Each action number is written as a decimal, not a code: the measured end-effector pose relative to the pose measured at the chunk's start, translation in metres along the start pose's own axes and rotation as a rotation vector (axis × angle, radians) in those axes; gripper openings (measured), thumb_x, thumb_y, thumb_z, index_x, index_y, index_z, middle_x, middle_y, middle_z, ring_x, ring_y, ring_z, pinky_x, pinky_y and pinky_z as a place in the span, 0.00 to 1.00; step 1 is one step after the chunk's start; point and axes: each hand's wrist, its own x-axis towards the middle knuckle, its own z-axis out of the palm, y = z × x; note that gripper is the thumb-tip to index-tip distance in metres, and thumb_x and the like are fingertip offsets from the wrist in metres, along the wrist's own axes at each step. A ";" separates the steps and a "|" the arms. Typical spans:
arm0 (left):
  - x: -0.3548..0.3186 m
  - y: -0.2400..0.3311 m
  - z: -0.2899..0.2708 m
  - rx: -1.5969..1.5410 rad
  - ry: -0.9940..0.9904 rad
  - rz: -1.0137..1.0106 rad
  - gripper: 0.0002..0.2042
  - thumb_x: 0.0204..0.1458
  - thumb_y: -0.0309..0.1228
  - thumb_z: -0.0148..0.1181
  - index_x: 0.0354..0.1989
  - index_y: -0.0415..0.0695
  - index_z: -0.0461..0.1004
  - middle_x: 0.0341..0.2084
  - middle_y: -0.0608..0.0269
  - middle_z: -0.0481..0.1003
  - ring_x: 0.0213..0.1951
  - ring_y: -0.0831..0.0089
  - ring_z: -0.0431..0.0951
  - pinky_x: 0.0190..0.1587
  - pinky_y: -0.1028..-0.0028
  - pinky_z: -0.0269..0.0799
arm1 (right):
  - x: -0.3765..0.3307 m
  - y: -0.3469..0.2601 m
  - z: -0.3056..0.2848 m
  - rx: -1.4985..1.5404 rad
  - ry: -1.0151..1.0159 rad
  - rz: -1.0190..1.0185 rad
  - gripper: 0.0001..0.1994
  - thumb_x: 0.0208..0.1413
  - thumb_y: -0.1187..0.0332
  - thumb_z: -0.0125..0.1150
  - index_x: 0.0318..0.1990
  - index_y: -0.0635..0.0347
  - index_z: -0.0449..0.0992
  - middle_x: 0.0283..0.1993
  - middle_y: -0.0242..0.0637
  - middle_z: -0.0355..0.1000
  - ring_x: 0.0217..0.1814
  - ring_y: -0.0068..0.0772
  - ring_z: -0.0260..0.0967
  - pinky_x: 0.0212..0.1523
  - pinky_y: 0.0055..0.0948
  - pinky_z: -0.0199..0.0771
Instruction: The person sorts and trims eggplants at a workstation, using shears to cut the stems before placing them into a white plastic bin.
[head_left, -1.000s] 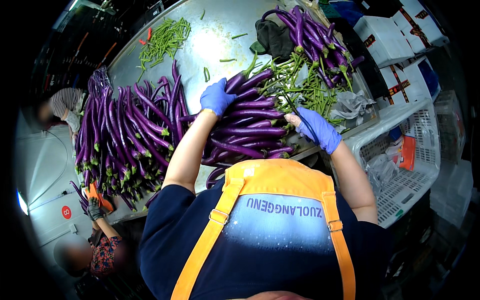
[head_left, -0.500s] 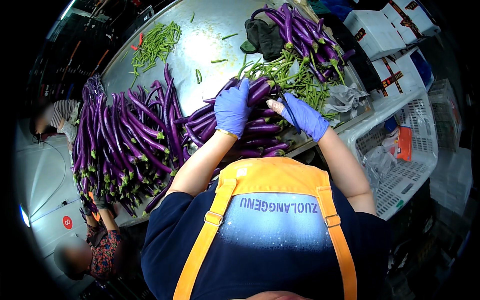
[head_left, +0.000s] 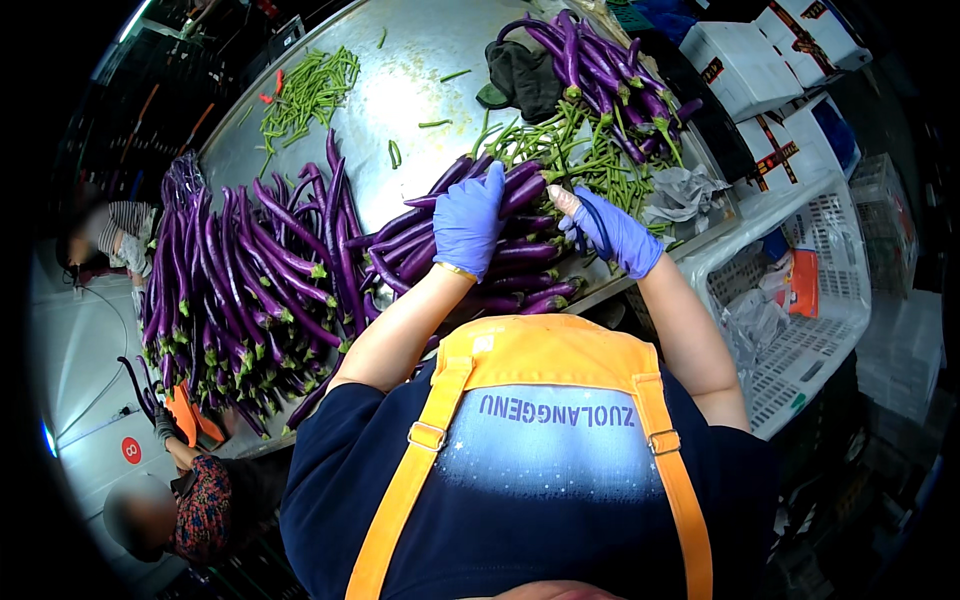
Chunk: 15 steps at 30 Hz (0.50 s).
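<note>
My left hand [head_left: 468,225], in a blue-violet glove, is closed around a purple eggplant [head_left: 526,190] whose green stem end points right. Just beyond that stem end, my right hand [head_left: 628,240] wears a matching glove with the thumb sticking out. It grips scissors [head_left: 601,228] by their dark loop handles; the blades are hard to make out against the heap. Under and around both hands lies a pile of long eggplants [head_left: 525,253]. Thin green stalk-like pieces [head_left: 605,165] are heaped just beyond my right hand.
A large eggplant pile [head_left: 235,270] covers the metal table's left side; more eggplants [head_left: 590,60] lie far right beside a dark cloth [head_left: 522,80]. Green pieces [head_left: 312,95] lie far left. A white crate [head_left: 810,370] and boxes [head_left: 745,65] stand right. Co-workers [head_left: 205,505] are at left.
My right hand with the scissors has shifted slightly right, away from the eggplant's stem end. My left hand barely moves. At left, a co-worker's gloved hand has moved outward, holding thin dark eggplants.
</note>
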 end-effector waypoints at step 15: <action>-0.017 -0.026 -0.005 -0.035 -0.075 0.139 0.36 0.46 0.43 0.72 0.66 0.54 0.69 0.30 0.59 0.72 0.34 0.58 0.76 0.35 0.58 0.72 | 0.004 0.029 -0.020 -0.462 0.053 -0.224 0.23 0.68 0.49 0.56 0.38 0.66 0.77 0.25 0.46 0.71 0.29 0.44 0.69 0.38 0.40 0.72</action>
